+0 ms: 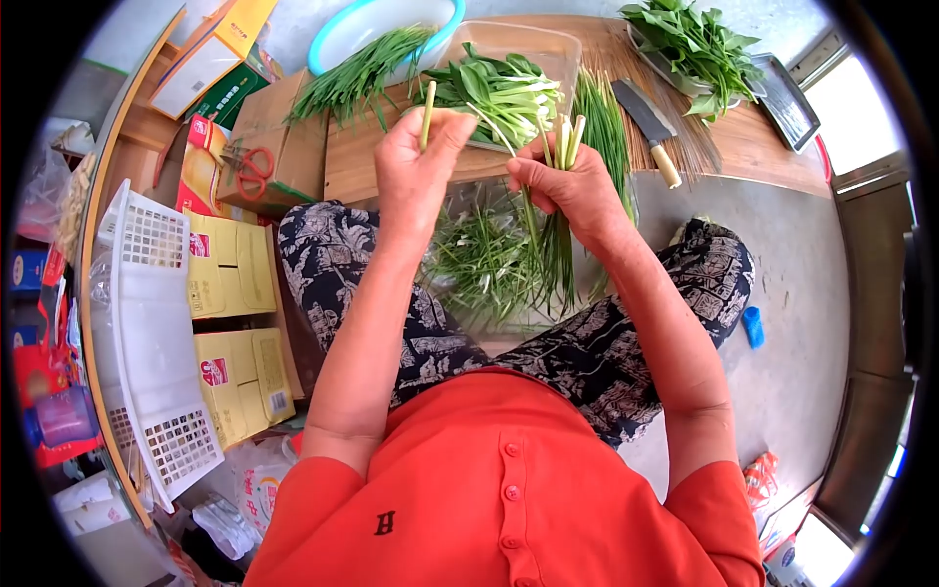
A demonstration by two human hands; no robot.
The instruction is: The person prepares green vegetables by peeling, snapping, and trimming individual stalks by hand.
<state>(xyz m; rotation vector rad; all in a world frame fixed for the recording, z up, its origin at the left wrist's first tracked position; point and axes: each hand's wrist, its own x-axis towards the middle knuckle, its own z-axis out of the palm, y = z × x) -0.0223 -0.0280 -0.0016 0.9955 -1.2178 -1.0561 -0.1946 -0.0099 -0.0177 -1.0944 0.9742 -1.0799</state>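
We judged the work, sorting greens by hand, to be partly done. In the left hand we saw one short stalk, clamped between thumb and curled fingers, its end pointing up. The right hand had its fingers closed round a bunch, pale ends up and long leaves hanging down; both hands were held just off the near edge of the table, well apart from each other's load.

For what was done, we took the pale-stemmed greens as our sign: they lay together in the clear tray by the middle of the table. Between the knees, below the near edge, we saw a loose heap of thin leaves, probably pickings; we could not tell what it rested on.

For what was left, we counted the handful in the right hand and perhaps the long green leaves beside the tray's right side. We could not tell whether the chives at the table's far left corner were finished. The knife lay unheld, its handle jutting over the near edge.
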